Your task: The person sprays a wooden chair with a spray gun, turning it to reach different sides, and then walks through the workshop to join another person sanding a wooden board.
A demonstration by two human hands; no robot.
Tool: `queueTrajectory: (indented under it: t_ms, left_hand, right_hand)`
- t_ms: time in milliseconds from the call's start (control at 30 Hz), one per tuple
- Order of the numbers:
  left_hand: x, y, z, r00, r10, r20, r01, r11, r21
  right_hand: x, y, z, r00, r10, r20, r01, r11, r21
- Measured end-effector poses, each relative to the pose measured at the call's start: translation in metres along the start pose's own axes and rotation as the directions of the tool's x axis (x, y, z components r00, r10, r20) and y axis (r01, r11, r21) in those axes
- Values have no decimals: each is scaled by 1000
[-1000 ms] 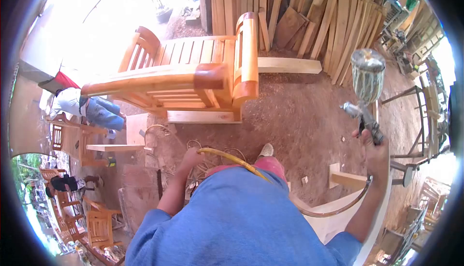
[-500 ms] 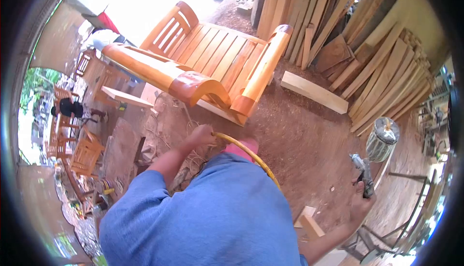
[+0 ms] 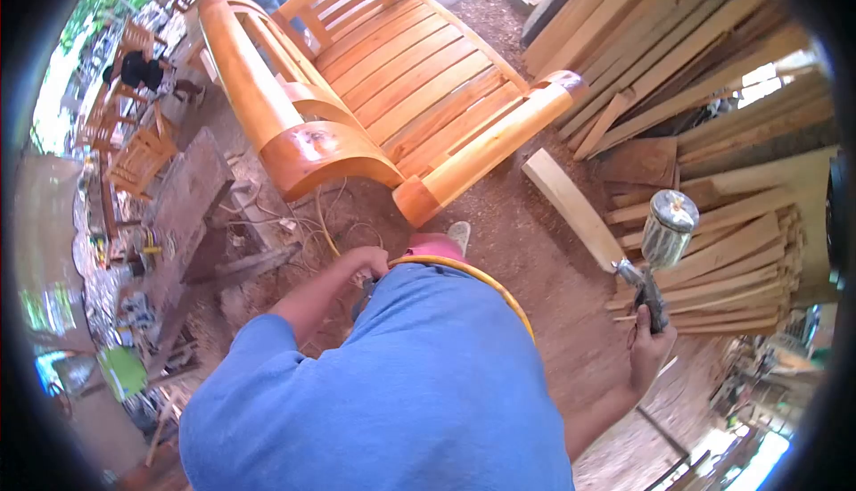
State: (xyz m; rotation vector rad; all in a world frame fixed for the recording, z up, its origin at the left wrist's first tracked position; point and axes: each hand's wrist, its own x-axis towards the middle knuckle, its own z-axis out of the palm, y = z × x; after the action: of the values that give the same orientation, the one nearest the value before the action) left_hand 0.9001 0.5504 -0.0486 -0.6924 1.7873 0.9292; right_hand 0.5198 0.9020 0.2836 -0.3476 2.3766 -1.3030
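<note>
My right hand [image 3: 654,348] grips the handle of a spray gun [image 3: 654,302], held out to the right. A shiny metal cup [image 3: 667,234] sits on top of the gun. At my waist, my left hand [image 3: 367,262] is closed around a yellow hose [image 3: 501,293], which curves across the front of my body and out of sight beside my right hip. Ahead of me stands a glossy varnished wooden bench [image 3: 419,76] with a slatted seat and broad curved arms. Both hands are apart from it.
Timber planks [image 3: 642,41] lean at the back right, with stacked strips [image 3: 713,268] below. A pale beam [image 3: 572,210] lies on the dirt floor. Rough boards [image 3: 183,214] and loose hose are at left. Two people are farther off, one behind the bench, among wooden chairs [image 3: 143,161].
My view has turned, and the bench now appears nearer. The spray gun sits higher in view, still in my right hand. My left hand keeps hold of the hose.
</note>
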Motion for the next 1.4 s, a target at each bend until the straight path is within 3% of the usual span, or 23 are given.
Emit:
queueTrajectory:
  t_ms: [100,133,200,267,367,467,600,700,767,800,900,1033,1133,1400]
  left_hand:
    - [-33,29,11,999,-44,-19,41,992,-122]
    - [-51,44,11,998,-47,-44,40,989,-144]
    - [-55,62,28,993,-87,-75,79,991,-105]
    - [-64,84,42,981,-187,52,194,951,-243]
    - [-94,149,49,945,-320,60,315,851,-420]
    - [-66,194,99,933,-358,32,322,792,-519]
    - [-19,273,152,891,-403,-207,253,821,-511]
    - [27,314,199,750,-533,-391,220,759,-613]
    - [16,342,205,677,-555,-484,119,731,-672]
    - [6,355,213,637,-570,-519,72,714,-696]
    - [37,358,254,606,-604,-518,29,668,-744]
    - [7,382,228,432,-743,-511,-153,498,-853]
    - [2,380,224,387,-792,-472,-153,449,-880]
    - [14,386,235,353,-816,-458,-78,462,-883]
  right_hand:
    - [60,-25,-2,982,-148,119,144,989,42]
    - [80,-29,-2,982,-133,136,128,991,51]
    - [116,-41,-1,947,-235,218,226,972,66]
    - [151,-45,-2,910,-315,268,306,949,77]
    - [194,-59,-5,848,-357,392,339,934,116]
    - [227,-63,-9,784,-406,469,365,913,180]
    - [263,-64,-22,685,-432,586,409,894,181]
    - [290,-55,-29,627,-439,643,428,884,187]
    - [299,-49,-29,560,-482,673,469,855,222]
    - [303,-47,-29,573,-439,693,424,882,208]
    - [314,-36,-26,587,-415,695,374,900,222]
    - [332,-18,-9,545,-561,623,431,825,365]
    - [335,-18,-4,535,-499,682,308,867,393]
    - [322,-37,-6,566,-449,692,349,890,292]
